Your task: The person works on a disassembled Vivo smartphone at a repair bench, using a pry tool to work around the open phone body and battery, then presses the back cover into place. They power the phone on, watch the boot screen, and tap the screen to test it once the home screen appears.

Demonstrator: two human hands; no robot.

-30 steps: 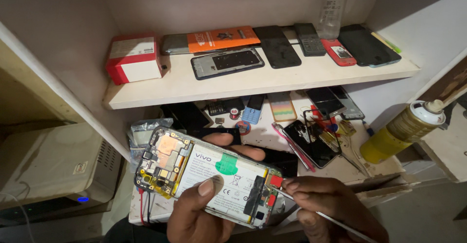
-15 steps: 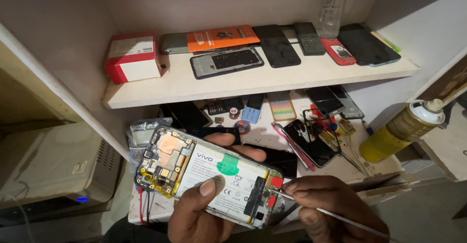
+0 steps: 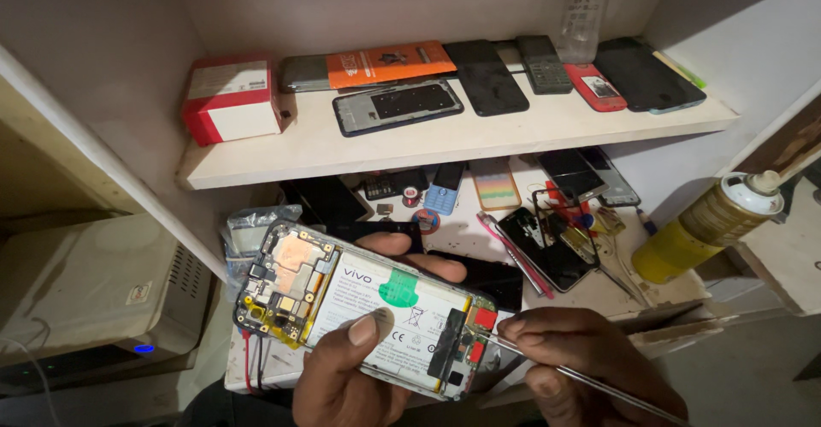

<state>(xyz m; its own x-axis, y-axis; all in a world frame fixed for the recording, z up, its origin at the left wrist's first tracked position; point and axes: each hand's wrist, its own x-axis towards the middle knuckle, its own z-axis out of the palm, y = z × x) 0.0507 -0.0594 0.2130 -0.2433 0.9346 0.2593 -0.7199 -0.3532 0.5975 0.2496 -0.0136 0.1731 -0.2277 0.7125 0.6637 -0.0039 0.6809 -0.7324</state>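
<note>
Head view looks down on a cramped repair nook. Low in the frame, the left hand (image 3: 342,384) grips an opened phone (image 3: 363,307) with its back cover off: the thumb presses on the white battery (image 3: 389,316) while the fingers curl round the far edge, so the phone hangs tilted above the worktop (image 3: 462,234). A circuit board (image 3: 282,281) with a copper patch fills the phone's left end. Just beside it, the right hand (image 3: 581,363) pinches a thin metal probe (image 3: 547,367), fingers closed round the shaft; the tip seems to touch the small red part (image 3: 484,318) at the phone's lower end, though the spot is too small to be sure.

Behind the hands the worktop is littered with a black phone (image 3: 547,247), a pink pen (image 3: 513,254) and small parts. A yellow spray can (image 3: 705,226) lies tilted at the right. Above, a white shelf (image 3: 479,132) carries a red and white box (image 3: 233,97), an orange packet (image 3: 389,61), several dark phones, 1 red phone (image 3: 599,86) and a clear bottle (image 3: 586,8). A pale grey box (image 3: 94,286) with a blue light sits at the left.
</note>
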